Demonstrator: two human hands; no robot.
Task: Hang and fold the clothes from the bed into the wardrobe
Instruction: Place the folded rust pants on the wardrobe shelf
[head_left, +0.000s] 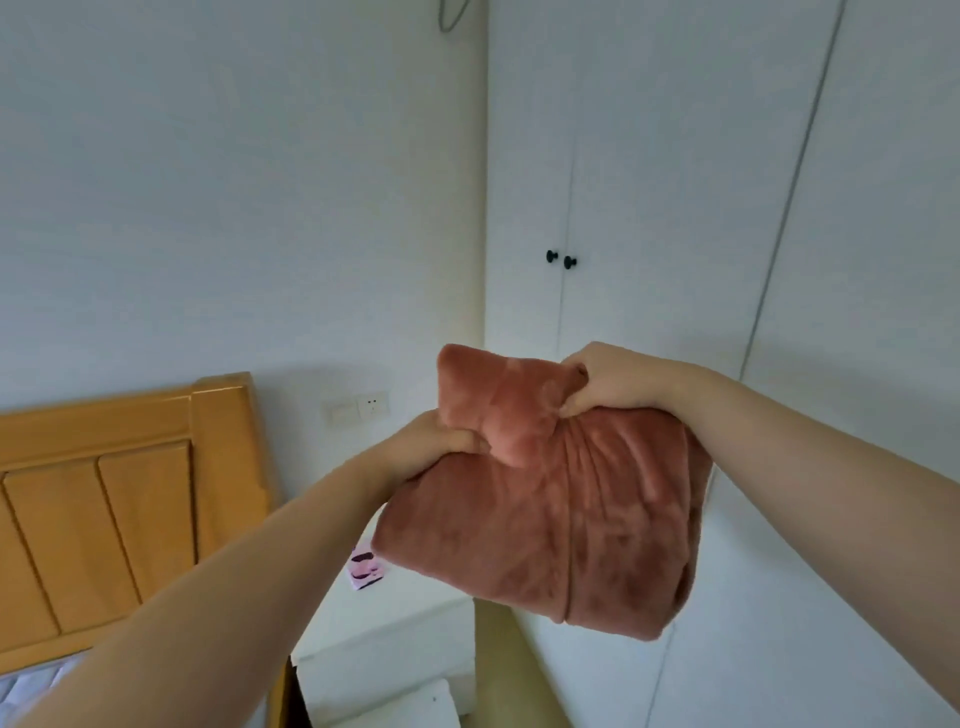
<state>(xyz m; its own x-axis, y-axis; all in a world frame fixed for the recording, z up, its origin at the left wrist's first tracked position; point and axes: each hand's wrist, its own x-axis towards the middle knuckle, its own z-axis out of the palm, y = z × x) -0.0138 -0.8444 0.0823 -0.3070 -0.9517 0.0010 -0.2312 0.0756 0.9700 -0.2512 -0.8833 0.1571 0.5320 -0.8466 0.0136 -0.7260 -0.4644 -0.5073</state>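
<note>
A folded rust-pink fleece garment (545, 499) hangs in the air in front of me, held up by both hands. My left hand (436, 441) grips its left upper edge with curled fingers. My right hand (608, 379) grips the bunched top right part. The white wardrobe (649, 182) stands straight ahead and to the right, its doors closed, with two black knobs (561, 259) side by side. The bed's wooden headboard (114, 499) is at the lower left, with a strip of mattress (31, 686) showing at the bottom left corner.
A white nightstand (395, 623) stands between the bed and the wardrobe, with a small pink packet (366, 569) on top. A wall socket and switch (358, 408) sit above it. A strip of wooden floor (509, 665) runs along the wardrobe's foot.
</note>
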